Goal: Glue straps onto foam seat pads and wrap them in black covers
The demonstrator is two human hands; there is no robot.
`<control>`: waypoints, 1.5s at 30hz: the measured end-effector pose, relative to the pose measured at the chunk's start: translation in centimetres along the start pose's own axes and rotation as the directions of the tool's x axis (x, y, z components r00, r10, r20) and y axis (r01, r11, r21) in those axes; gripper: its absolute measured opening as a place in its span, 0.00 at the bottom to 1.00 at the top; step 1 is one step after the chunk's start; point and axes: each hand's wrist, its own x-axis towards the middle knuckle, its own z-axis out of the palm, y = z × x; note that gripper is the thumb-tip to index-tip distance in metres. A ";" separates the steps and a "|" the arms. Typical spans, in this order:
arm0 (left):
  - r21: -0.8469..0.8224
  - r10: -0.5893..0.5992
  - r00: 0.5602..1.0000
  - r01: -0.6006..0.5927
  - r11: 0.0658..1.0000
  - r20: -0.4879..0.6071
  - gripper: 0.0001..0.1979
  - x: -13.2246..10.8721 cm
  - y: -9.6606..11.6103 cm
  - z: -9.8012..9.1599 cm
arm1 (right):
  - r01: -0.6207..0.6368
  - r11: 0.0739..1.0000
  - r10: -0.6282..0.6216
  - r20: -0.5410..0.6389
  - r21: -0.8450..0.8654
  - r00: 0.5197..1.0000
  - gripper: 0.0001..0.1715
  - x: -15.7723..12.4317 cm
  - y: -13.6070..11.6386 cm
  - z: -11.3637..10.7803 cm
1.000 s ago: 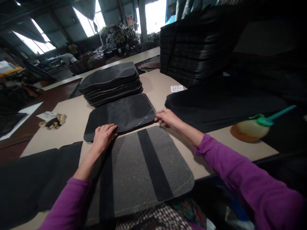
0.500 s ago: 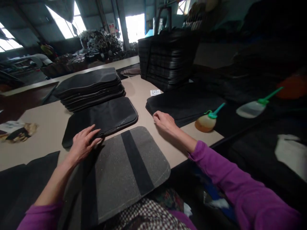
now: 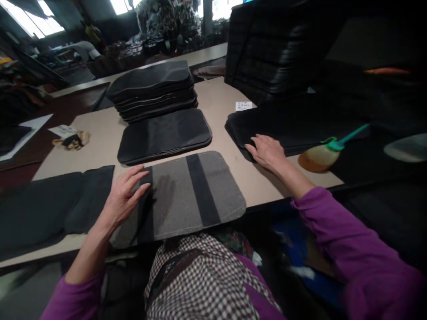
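A grey felt mat (image 3: 180,195) with two black strips lies on the table in front of me, its near edge over the table's edge. My left hand (image 3: 125,198) hovers or rests open on its left side, fingers spread. Beyond the grey mat lies a single black mat (image 3: 165,135), and behind that a stack of black mats (image 3: 153,89). My right hand (image 3: 267,151) lies with its fingers flat on the near corner of a low pile of black mats (image 3: 293,126) at the right, holding nothing.
A squeeze bottle (image 3: 322,155) with a green nozzle lies right of my right hand. A tall dark stack (image 3: 267,49) stands at the back right. Black sheets (image 3: 43,209) lie at the left. A paper slip (image 3: 243,106) and a small dark bundle (image 3: 71,141) lie on the table (image 3: 96,133).
My left hand came off the black mat's edge and back over the grey mat. My right hand left the black mat's corner and moved right onto the low pile.
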 end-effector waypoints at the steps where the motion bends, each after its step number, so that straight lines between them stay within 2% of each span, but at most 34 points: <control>1: -0.011 -0.038 0.999 0.038 0.999 -0.020 0.20 -1.1 0.0 -0.4 | 0.000 1.000 0.000 0.000 0.008 1.000 0.27 0.1 0.2 0.1; 5: -0.069 -0.156 0.983 0.150 0.986 -0.092 0.19 -4.8 -0.4 -1.0 | -0.024 0.997 0.026 -0.023 0.071 0.999 0.23 0.5 0.5 0.2; 9: -0.116 -0.202 0.973 0.189 0.975 -0.114 0.18 -6.6 -0.3 -0.3 | -0.105 0.987 0.115 -0.084 0.121 0.990 0.17 0.5 -0.3 -0.2; 12: -0.221 -0.227 0.970 0.203 0.954 -0.091 0.19 -5.8 0.8 0.7 | -0.121 0.967 0.154 -0.138 0.225 0.978 0.15 0.2 -1.4 -1.1; 15: -0.423 -0.276 0.961 0.256 0.869 0.015 0.20 -2.8 3.4 1.7 | -0.087 0.940 0.164 -0.213 0.331 0.963 0.17 -0.3 -2.9 -2.7; 17: -0.589 -0.301 0.946 0.314 0.745 0.124 0.21 0.2 6.1 2.5 | -0.047 0.916 0.155 -0.244 0.399 0.957 0.19 -1.1 -4.4 -3.9; 18: -0.676 -0.301 0.936 0.342 0.652 0.184 0.22 1.8 7.5 3.0 | -0.020 0.892 0.149 -0.252 0.452 0.956 0.19 -1.7 -5.3 -4.5; 20: -0.826 -0.264 0.917 0.386 0.410 0.298 0.27 5.3 10.1 4.4 | 0.043 0.817 0.130 -0.256 0.576 0.958 0.17 -3.1 -7.2 -5.5; 22: -0.882 -0.207 0.890 0.441 0.167 0.405 0.32 8.6 12.0 6.0 | 0.105 0.740 0.084 -0.246 0.665 0.966 0.13 -4.9 -9.1 -6.0; 23: -0.879 -0.180 0.874 0.470 0.082 0.451 0.33 10.0 12.7 6.8 | 0.132 0.722 0.044 -0.236 0.680 0.971 0.12 -5.8 -10.0 -6.1; 25: -0.857 -0.177 0.844 0.515 0.013 0.505 0.33 12.1 13.4 8.1 | 0.184 0.726 -0.058 -0.208 0.662 0.976 0.12 -7.5 -11.5 -6.0; 28: -0.848 -0.306 0.824 0.523 0.083 0.478 0.29 13.5 13.5 9.3 | 0.256 0.746 -0.217 -0.139 0.615 0.966 0.15 -8.7 -12.2 -5.8; 30: -0.849 -0.362 0.829 0.505 0.156 0.426 0.27 13.8 13.1 9.6 | 0.209 0.813 -0.210 -0.061 0.544 0.976 0.18 -8.2 -11.4 -5.8; 33: -0.863 -0.351 0.864 0.452 0.225 0.361 0.26 13.8 12.5 9.8 | 0.000 0.915 0.004 -0.010 0.404 1.000 0.21 -5.0 -8.1 -5.9; 35: -0.880 -0.341 0.886 0.407 0.243 0.315 0.24 13.7 12.5 9.9 | -0.149 0.930 0.171 -0.037 0.337 0.985 0.22 -2.1 -5.2 -5.9; 38: -0.899 -0.308 0.906 0.368 0.237 0.290 0.22 13.8 12.9 10.1 | -0.385 0.888 0.414 -0.074 0.251 0.907 0.28 2.1 -1.1 -5.7; 40: -0.911 -0.286 0.922 0.332 0.243 0.260 0.22 14.1 13.0 10.2 | -0.496 0.834 0.527 -0.083 0.241 0.846 0.32 4.3 1.1 -5.3; 42: -0.924 -0.280 0.938 0.280 0.263 0.204 0.22 14.4 13.0 10.2 | -0.574 0.780 0.603 -0.055 0.250 0.796 0.35 6.3 2.9 -4.9; 45: -0.932 -0.246 0.958 0.217 0.289 0.147 0.23 14.7 12.9 10.1 | -0.624 0.733 0.649 -0.005 0.270 0.761 0.36 8.4 5.0 -4.4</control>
